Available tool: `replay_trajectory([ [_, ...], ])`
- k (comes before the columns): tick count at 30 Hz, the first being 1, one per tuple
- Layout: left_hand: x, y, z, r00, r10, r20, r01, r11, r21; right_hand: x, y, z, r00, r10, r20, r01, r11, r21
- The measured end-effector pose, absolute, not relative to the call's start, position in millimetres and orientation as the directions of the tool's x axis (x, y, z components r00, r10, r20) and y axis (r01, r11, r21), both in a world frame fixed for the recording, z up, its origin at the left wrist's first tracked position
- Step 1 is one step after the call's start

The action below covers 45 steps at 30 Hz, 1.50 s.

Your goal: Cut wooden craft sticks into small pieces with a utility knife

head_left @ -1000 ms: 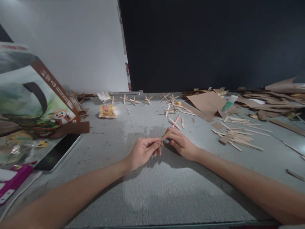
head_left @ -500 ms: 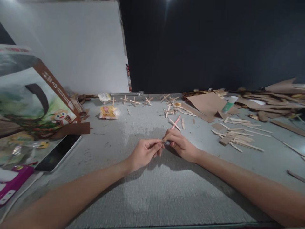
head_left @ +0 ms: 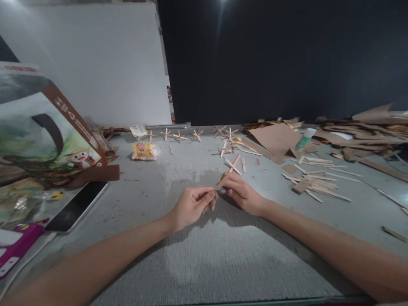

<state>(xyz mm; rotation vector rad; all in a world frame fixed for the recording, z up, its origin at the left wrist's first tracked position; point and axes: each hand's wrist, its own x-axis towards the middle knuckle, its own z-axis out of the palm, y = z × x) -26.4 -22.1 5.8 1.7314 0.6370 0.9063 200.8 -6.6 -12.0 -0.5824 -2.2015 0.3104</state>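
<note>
Brown strip (head_left: 222,182): It is sitting between the two hands, over the middle of the bench (head_left: 191,265), and its top is leaning toward 1 o'clock.
Left hand (head_left: 193,205): The thumb and finger are pinching together on the low end of the strip.
Right hand (head_left: 245,196): The fingers are wrapping around the pink striped stick (head_left: 235,162), and they are touching the top part of the strip too.
Pink end: It is poking out past the knuckles toward 1 o'clock. Something grey is showing under the fingers, but I am not seeing enough to tell if it is part of the same stick.
Change at the fingertips: A bit more of the strip is showing than a second ago, while both hands are keeping almost the same spot. So the fingers seem to be turning the strip a little, and the small, careful work seems to be going on.
Wooden stars (head_left: 179,136): They are standing along the back, from 10 to 12 o'clock from the hands.
Loose sticks (head_left: 320,183): They are lying in a messy heap at 3 o'clock.
Green and white tube (head_left: 305,139): It is resting by the brown card (head_left: 272,138) at 2 o'clock.
Phone (head_left: 76,207): It is lying flat at 9 o'clock.
</note>
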Motion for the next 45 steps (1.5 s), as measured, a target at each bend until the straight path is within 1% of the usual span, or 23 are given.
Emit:
replay_trajectory([
  [13, -24.7, -20.9, 3.1, 0.592, 0.779, 0.207, -0.065, -0.209, 0.976, 200.0, -7.9, -9.2, -0.575, 0.506, 0.644, 0.290, 0.861, -0.418],
  [17, -25.8, -20.3, 2.7, 0.617, 0.772, 0.156, -0.051, -0.158, 0.986, 200.5, -8.3, -8.3, -0.581, 0.501, 0.642, 0.289, 0.864, -0.412],
  [20, -25.9, -20.0, 1.4, 0.604, 0.787, 0.121, -0.037, -0.124, 0.992, 202.9, -6.9, -8.8, -0.588, 0.495, 0.640, 0.306, 0.868, -0.391],
  [25, -25.7, -18.1, -2.1, 0.609, 0.783, 0.127, -0.036, -0.133, 0.991, 204.5, -4.8, -8.7, -0.594, 0.497, 0.633, 0.303, 0.867, -0.396],
  [30, -25.5, -18.0, -2.6, 0.617, 0.777, 0.127, -0.042, -0.129, 0.991, 204.8, -4.6, -8.6, -0.604, 0.471, 0.643, 0.297, 0.882, -0.366],
  [33, -24.7, -19.1, -1.1, 0.620, 0.771, 0.147, -0.059, -0.141, 0.988, 205.2, -5.1, -8.6, -0.598, 0.485, 0.638, 0.289, 0.873, -0.392],
  [37, -23.5, -20.1, -0.3, 0.614, 0.773, 0.158, -0.070, -0.146, 0.987, 205.2, -5.2, -8.7, -0.602, 0.476, 0.641, 0.294, 0.879, -0.375],
  [45, -23.7, -20.6, 1.5, 0.613, 0.773, 0.163, -0.068, -0.154, 0.986, 203.8, -4.9, -9.8, -0.592, 0.500, 0.633, 0.297, 0.865, -0.405],
])
